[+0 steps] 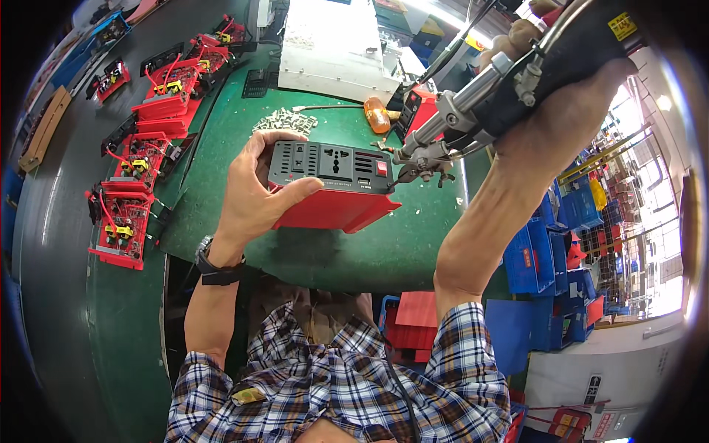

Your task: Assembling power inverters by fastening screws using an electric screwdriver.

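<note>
A red power inverter (325, 209) rests on the green bench in front of me, its black end panel (336, 164) with sockets and a red switch facing up. My left hand (258, 177) is closed round the panel's left end, thumb along the near edge and fingers over the far side. High on the right, my right hand (580, 96) wraps round the black body of a powered screwdriver (461, 103) with a metal shaft and clamp-like nose. Its nose reaches the panel's right end beside the red switch; whether the tip touches a screw cannot be made out.
Small pale parts lie in a pile (284, 122) behind the inverter, near an orange bottle-like object (377, 114) and a white machine box (332, 44). Several opened red inverter housings with circuit boards (125, 221) line the left side. Blue bins (539, 251) stand at right.
</note>
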Action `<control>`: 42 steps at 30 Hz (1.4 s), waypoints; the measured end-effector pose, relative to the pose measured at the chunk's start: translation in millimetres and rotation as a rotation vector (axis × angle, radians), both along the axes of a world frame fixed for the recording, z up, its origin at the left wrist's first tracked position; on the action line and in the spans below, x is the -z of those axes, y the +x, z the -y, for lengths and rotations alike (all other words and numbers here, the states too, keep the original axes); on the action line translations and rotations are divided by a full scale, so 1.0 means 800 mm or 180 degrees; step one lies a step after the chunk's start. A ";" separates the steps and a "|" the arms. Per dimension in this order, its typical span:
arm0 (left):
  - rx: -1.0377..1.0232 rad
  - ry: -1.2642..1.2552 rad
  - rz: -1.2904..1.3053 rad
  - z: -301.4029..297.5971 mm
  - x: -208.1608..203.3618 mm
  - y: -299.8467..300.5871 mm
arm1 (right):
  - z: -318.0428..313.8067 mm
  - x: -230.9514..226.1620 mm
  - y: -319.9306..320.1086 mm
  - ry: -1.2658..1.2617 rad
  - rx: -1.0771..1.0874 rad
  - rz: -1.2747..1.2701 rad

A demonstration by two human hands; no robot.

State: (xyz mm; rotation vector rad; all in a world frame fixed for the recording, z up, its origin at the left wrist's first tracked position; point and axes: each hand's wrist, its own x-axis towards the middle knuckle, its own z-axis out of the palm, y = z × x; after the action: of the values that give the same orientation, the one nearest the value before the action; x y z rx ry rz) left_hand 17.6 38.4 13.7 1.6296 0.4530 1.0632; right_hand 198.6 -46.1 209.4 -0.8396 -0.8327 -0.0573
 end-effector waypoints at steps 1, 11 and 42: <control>-0.0014 -0.0014 -0.0013 -0.001 0.001 -0.002 | -0.001 0.001 -0.001 -0.0069 -0.0020 0.0060; -0.0028 -0.0001 0.0122 -0.001 0.004 0.003 | -0.003 0.006 -0.009 0.0190 0.0286 0.0128; -0.0282 0.0566 -0.0081 -0.006 0.016 0.000 | -0.110 0.042 -0.016 -0.0070 -0.1856 -0.0104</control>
State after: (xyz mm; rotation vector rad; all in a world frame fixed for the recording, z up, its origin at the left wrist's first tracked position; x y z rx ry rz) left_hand 17.2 43.1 0.7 1.7951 0.4616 1.1774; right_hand 185.7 41.7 175.6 -0.5900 -1.0203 0.4781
